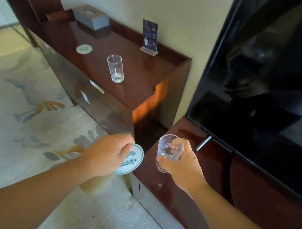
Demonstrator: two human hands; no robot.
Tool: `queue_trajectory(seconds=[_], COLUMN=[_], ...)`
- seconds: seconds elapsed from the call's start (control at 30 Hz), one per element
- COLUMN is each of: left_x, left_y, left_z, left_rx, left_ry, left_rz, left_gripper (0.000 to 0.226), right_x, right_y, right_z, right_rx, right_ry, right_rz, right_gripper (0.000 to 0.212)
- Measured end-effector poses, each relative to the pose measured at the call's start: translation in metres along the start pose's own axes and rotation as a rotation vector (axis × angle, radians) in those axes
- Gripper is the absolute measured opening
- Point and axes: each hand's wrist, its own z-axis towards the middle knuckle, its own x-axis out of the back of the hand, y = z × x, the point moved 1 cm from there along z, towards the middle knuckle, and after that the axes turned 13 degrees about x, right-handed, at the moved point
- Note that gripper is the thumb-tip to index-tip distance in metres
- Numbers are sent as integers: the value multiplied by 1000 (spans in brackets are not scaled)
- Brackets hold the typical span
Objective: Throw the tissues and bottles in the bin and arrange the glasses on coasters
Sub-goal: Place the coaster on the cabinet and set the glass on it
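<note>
My left hand (106, 153) pinches a round white coaster (132, 160) with teal print, held in the air off the corner of the TV console. My right hand (180, 163) grips a clear drinking glass (170, 151) upright above the console's near left corner. A second clear glass (115, 68) stands upright on the dark wooden sideboard (129, 96) beyond, straight on the wood. Another round coaster (84, 49) lies bare on that sideboard, to the left of the standing glass. No tissues, bottles or bin are in view.
A grey tissue box (91, 20) sits at the sideboard's back left and an upright blue sign card (150, 36) at its back right. A black TV (275, 82) stands on the glossy console (195, 178) at right. A gap separates the two cabinets. Patterned carpet (21, 116) covers the floor at left.
</note>
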Motion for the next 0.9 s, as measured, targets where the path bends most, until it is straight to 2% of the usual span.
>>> queue_trajectory(seconds=[0.23,0.33,0.5,0.67,0.9], left_x=[83,114,169,231,304], left_y=[-33,-64,-133,-207,-296], left_z=[5,12,35,61,96], left_rx=[26,25,15,7,87], left_ry=[127,170,172,152,152], left_rz=[-57,-49,-21,-56,-69], left_gripper=[12,12,13,13,15], right_x=[-22,-42,-94,-163,-237], right_y=[-89,-119,-165,-217,-273], right_z=[39,58,100,144,203], right_rx=[179,210,255,299,290], right_ry=[-76,-98,-98,-88,-69], right_rz=[6,-32,-98,-84,-66], right_gripper=[46,51,56,49,63])
